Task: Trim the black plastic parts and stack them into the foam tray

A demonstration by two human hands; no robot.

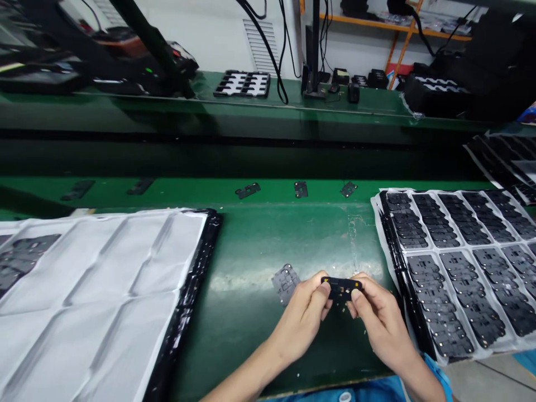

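Observation:
Between my two hands is a small black flat part (pixel 341 287) with gold-coloured spots, perhaps a circuit board or plate. My left hand (pixel 305 310) pinches its left end, thumb on top. The right end is gripped by my right hand (pixel 377 312) in the same way. Just left of my left fingers, a grey flat plate (pixel 286 282) with cut-outs lies on the green table (pixel 243 312). Tiny bright crumbs are scattered below the held part.
At right, a tray (pixel 456 251) holds rows of dark flat parts. A white-lined tray (pixel 125 279) with a black edge fills the left. Several dark parts, including one (pixel 300 189), lie on the green strip (pixel 276 195) behind. A black-and-white tray (pixel 243 84) rests on the shelf.

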